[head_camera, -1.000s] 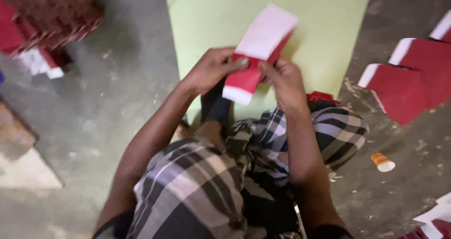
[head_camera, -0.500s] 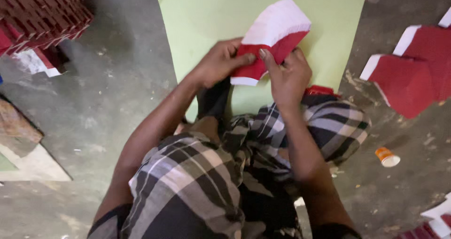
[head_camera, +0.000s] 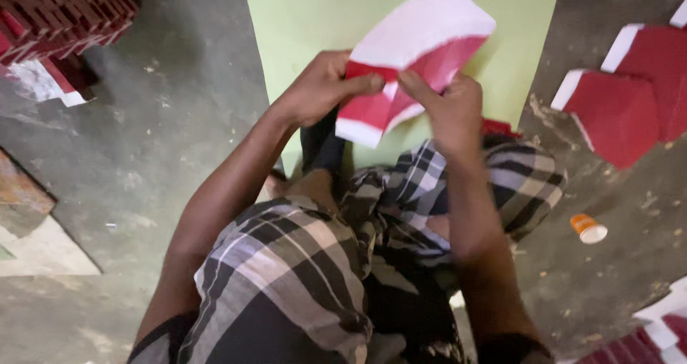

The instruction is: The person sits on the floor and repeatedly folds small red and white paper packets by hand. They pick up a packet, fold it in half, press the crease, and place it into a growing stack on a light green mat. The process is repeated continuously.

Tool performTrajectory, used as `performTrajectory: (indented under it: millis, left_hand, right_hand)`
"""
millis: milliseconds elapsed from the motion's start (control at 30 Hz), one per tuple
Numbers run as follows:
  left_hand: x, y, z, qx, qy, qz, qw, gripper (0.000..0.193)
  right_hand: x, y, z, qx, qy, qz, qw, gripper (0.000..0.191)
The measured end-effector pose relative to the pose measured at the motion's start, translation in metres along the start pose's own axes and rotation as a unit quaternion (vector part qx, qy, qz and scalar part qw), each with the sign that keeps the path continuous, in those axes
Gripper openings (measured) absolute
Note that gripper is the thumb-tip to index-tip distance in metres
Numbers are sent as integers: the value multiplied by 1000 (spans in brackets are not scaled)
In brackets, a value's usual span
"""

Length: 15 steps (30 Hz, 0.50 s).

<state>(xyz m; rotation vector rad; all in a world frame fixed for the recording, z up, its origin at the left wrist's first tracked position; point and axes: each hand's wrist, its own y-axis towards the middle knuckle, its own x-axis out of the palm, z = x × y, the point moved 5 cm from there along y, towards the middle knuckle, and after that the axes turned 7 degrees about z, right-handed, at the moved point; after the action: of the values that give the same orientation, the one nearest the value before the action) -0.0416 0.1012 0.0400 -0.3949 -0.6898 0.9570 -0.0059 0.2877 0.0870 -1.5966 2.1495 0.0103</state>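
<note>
Red-and-white paper sheets (head_camera: 411, 64), fanned in a stack, sit raised above the person's checked lap, over a pale green sheet (head_camera: 315, 13) on the floor. Both forearms reach forward, bent inward. Bare concrete floor (head_camera: 164, 121) lies open to the left; red folded pieces (head_camera: 622, 114) crowd the right. Left hand (head_camera: 322, 89) pinches the stack's near edge, fingers closed on it; right hand (head_camera: 447, 103) likewise grips it, thumb on top.

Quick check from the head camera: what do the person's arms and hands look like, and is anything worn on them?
Both forearms are bare, no sleeves reaching them. The left hand and right hand wear no gloves, and no rings or wristbands show. A dark band at the bottom edge by the right arm may be a sleeve hem; too little shows to tell.
</note>
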Motion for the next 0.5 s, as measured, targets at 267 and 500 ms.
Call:
performTrajectory:
  millis: [267, 500]
  left_hand:
    - [2, 12, 11, 29, 65, 30, 997, 42]
    - [-3, 12, 16, 44, 97, 67, 992, 39]
  right_hand:
    - [-4, 12, -15, -16, -48, 50, 997, 17]
    - [6, 16, 14, 97, 145, -22, 984, 15]
